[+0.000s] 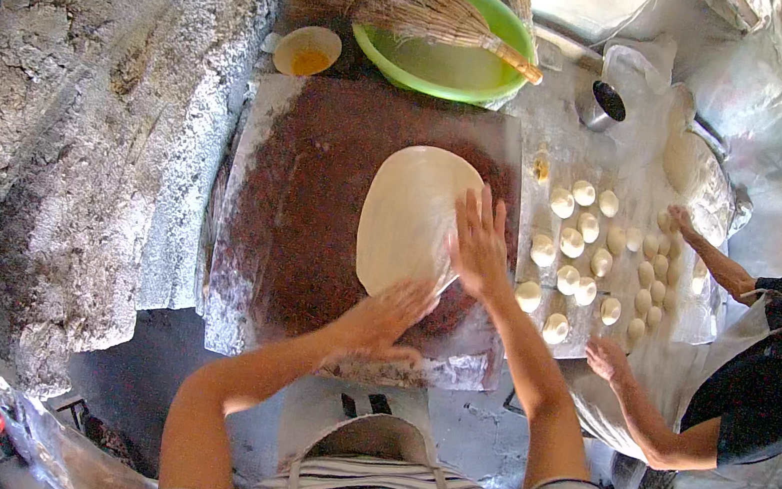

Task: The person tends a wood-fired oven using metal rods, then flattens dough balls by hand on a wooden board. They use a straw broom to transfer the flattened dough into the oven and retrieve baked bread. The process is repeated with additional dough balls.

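A flat oval sheet of dough (pixel 415 210) lies on a dark reddish-brown work board (pixel 300 193) in front of me. My left hand (pixel 399 314) is at the sheet's near edge, slightly blurred, its fingers pointing right and its thumb apart. My right hand (pixel 478 246) rests at the sheet's right edge, palm down with its fingers extended. The part of the dough beneath the fingers is hidden. Neither hand is closed around anything.
Many dough balls (pixel 572 243) lie on the table at right, where a co-worker (pixel 768 362) reaches in with both hands. Behind the board are a green basin (pixel 447 74) with a straw whisk broom (pixel 433 12) across it, a bowl (pixel 307 51) and a metal cup (pixel 602 108). A rough plastered surface (pixel 98 125) stands left.
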Demonstrator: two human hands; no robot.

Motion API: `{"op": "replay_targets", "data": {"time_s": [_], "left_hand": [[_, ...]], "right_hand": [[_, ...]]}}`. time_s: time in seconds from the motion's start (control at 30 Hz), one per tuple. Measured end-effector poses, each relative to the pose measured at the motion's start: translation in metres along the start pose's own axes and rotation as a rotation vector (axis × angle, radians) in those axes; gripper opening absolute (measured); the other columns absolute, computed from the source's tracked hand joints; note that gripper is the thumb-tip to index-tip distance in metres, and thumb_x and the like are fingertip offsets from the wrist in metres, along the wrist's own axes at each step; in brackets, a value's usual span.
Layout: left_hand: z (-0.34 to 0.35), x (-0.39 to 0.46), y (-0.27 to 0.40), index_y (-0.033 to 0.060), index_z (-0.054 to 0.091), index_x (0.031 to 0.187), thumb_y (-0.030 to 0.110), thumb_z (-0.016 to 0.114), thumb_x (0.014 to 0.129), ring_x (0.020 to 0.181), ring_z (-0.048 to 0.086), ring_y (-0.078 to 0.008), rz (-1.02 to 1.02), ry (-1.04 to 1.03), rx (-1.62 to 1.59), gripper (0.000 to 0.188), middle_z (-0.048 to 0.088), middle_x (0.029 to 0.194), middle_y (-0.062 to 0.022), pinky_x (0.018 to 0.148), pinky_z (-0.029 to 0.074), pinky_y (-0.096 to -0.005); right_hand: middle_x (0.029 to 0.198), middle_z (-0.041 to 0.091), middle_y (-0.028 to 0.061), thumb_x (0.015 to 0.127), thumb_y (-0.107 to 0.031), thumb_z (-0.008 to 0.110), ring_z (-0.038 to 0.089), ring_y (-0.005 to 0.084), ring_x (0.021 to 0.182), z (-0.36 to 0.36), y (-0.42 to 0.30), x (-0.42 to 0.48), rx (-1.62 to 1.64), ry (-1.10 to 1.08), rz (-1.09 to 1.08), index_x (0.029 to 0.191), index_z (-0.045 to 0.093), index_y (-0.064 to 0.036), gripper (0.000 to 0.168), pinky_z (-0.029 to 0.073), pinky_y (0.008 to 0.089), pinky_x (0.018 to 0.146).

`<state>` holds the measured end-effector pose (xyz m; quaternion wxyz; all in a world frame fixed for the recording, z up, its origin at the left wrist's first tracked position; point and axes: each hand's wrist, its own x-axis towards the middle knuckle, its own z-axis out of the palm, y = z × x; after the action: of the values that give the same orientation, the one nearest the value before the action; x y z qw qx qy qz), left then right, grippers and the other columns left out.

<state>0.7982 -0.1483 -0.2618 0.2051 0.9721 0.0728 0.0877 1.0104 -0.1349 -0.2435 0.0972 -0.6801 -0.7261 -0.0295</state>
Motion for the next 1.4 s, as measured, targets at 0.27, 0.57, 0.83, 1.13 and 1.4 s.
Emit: {"op": "replay_targets", "data": {"time_s": [0.27,0.57,0.83,1.13,1.4], "left_hand": [[-0.067,-0.032,0.007,-0.0072,0.007,0.134,0.062,0.041,0.077,0.131,0.002,-0.0381,-0.225,0.057,-0.069,0.095,0.000,0.139,-0.0288,0.105,0.002,-0.0485],[0.010,0.111,-0.054,-0.0021,0.022,0.132,0.048,0.057,0.073,0.129,0.017,-0.0360,0.048,0.083,0.031,0.085,0.020,0.138,-0.0218,0.107,0.011,-0.0412],[-0.009,-0.002,0.025,-0.0027,0.015,0.134,0.060,0.046,0.075,0.130,0.013,-0.0356,0.050,-0.229,-0.273,0.092,0.014,0.138,-0.0248,0.107,0.010,-0.0413],[-0.069,0.005,-0.027,-0.0047,0.002,0.135,0.067,0.042,0.074,0.130,-0.001,-0.0417,-0.344,0.030,-0.119,0.102,-0.001,0.138,-0.0307,0.104,0.002,-0.0502],[-0.007,0.116,-0.060,-0.0048,0.024,0.131,0.054,0.050,0.076,0.130,0.013,-0.0365,-0.083,-0.023,0.066,0.084,0.016,0.139,-0.0230,0.107,0.011,-0.0421]], "right_hand": [[0.136,0.022,0.0264,0.079,-0.046,0.047,0.020,0.0365,0.128,0.068,-0.113,0.016,0.067,0.195,-0.198,0.126,0.026,0.013,0.078,0.013,0.0445,0.106],[0.138,0.021,0.0214,0.082,-0.047,0.042,0.018,0.0356,0.129,-0.020,-0.122,-0.117,0.610,-0.137,-0.280,0.132,0.028,0.000,0.070,0.011,0.0488,0.105],[0.136,0.019,0.0274,0.075,-0.033,0.056,0.014,0.0402,0.129,0.014,0.012,0.024,0.031,0.020,0.096,0.129,0.022,0.009,0.076,0.010,0.0482,0.105],[0.136,0.025,0.0233,0.077,-0.036,0.051,0.021,0.0366,0.128,0.045,-0.099,0.005,0.209,0.071,-0.265,0.127,0.030,0.007,0.070,0.011,0.0455,0.106],[0.137,0.026,0.0166,0.083,-0.049,0.041,0.020,0.0346,0.128,-0.010,-0.094,-0.127,0.452,-0.103,-0.182,0.132,0.031,-0.005,0.066,0.012,0.0481,0.104]]}}
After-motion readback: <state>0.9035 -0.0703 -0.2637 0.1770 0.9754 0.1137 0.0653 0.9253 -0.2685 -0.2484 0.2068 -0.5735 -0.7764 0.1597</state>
